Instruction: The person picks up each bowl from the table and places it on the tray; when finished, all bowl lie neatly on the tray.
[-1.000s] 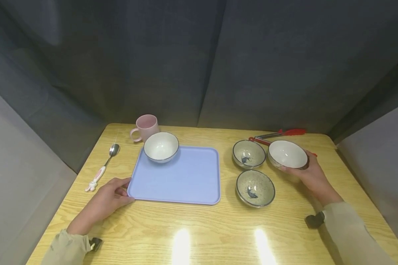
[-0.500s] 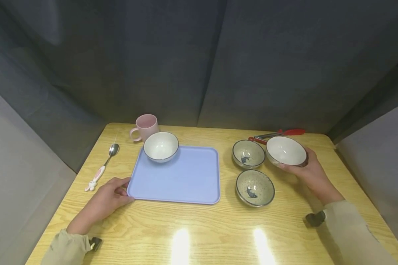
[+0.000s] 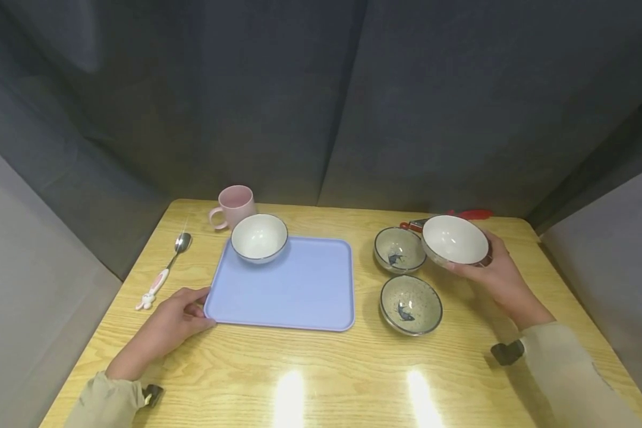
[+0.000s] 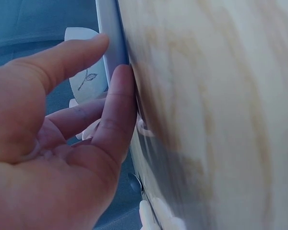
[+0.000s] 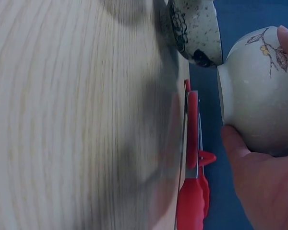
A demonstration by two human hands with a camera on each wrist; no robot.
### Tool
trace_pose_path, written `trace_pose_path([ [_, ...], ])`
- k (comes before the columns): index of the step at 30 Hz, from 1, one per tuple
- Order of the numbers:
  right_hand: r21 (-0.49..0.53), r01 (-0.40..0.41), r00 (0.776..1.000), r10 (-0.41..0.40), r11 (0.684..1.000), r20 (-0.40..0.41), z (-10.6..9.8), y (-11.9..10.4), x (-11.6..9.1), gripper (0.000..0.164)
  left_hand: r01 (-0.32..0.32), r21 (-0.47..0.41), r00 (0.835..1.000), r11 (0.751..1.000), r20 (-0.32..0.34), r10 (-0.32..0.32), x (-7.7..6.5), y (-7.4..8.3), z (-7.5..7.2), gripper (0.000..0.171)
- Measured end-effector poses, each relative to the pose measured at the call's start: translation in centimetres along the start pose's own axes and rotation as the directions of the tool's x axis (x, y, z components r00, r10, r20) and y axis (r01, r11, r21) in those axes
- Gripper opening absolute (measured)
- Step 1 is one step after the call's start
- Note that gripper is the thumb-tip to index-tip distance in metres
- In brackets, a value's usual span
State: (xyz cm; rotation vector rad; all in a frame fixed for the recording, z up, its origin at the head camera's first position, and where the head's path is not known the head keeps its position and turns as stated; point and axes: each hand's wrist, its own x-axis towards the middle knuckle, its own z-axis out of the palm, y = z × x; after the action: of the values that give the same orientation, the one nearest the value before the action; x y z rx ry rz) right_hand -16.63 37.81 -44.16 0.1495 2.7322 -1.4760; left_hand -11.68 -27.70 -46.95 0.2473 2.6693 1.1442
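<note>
My left hand [image 3: 179,315] holds the near left corner of a pale blue tray [image 3: 305,291], thumb along its front edge and fingers at its left side. A white bowl [image 3: 259,236] stands on the tray's back left corner. In my right hand [image 3: 500,276] is another white bowl [image 3: 452,238], held at its right side and raised off the table. The right wrist view shows this white bowl [image 5: 264,96] with a leaf pattern, my thumb near its foot. Two speckled bowls with a blue design, one farther back [image 3: 400,246] and one nearer [image 3: 413,303], stand to its left.
Red-handled tongs [image 3: 473,214] lie at the back right, partly hidden behind the raised bowl. A pink mug [image 3: 236,205] stands behind the tray. A spoon with a white rabbit handle [image 3: 160,279] lies at the table's left. A dark curtain [image 3: 246,119] hangs behind.
My right hand has lifted the white bowl and moved it a little left and back, covering more of the tongs. My left hand stays on the tray.
</note>
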Motion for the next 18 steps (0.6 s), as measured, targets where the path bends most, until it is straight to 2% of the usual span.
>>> trace_pose_path([
  [7, -0.034, 0.011, 1.0, -0.011, 0.999, 0.003, 0.4, -1.2, -0.1, 0.12, 0.003, 0.001, 1.0, 1.0, 0.002, -0.003, 0.0, 0.0, -0.1, 0.077],
  [18, 0.034, 0.037, 0.999, -0.037, 0.999, 0.013, 0.9, -2.5, -0.3, 0.118, 0.0, -0.006, 1.0, 1.0, -0.001, 0.0, 0.0, -0.1, 0.1, 0.077],
])
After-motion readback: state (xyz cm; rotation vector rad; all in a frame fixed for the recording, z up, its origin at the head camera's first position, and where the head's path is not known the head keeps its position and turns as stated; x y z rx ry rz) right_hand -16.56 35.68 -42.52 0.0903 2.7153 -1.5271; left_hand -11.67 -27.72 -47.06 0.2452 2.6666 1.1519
